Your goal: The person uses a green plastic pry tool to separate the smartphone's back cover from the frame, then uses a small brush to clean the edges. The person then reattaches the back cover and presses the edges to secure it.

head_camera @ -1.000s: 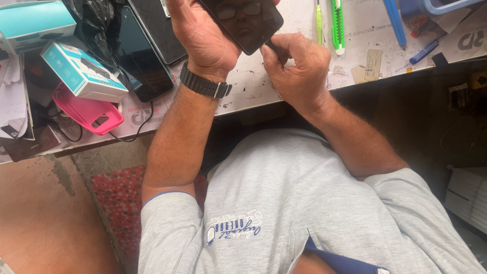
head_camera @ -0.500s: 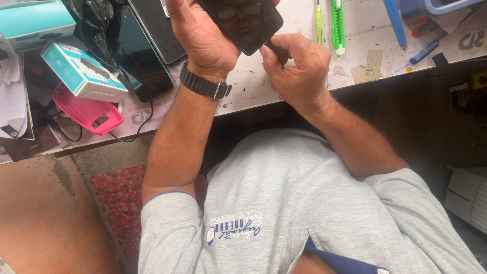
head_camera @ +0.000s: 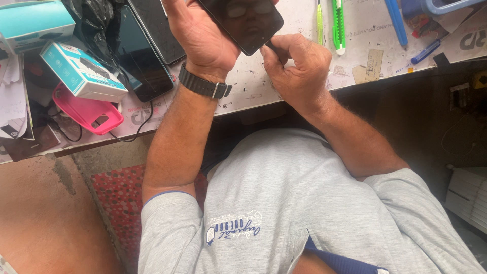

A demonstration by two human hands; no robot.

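Almost nothing is moving from the earlier pictures to now. The black phone [head_camera: 242, 21] in the left hand [head_camera: 200, 38] is sitting a tiny bit higher in the picture than a second ago, so more of its top is going off the edge. The right hand [head_camera: 297, 66] is pinching a thin dark tool at the phone's lower corner just as before, only turning a little.

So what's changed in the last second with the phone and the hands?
Almost nothing. The left hand keeps its grip on the dark phone, which has barely shifted. The right hand stays pinched at the phone's lower corner, whatever it holds there is too hidden to tell. The desk and its clutter are unchanged.
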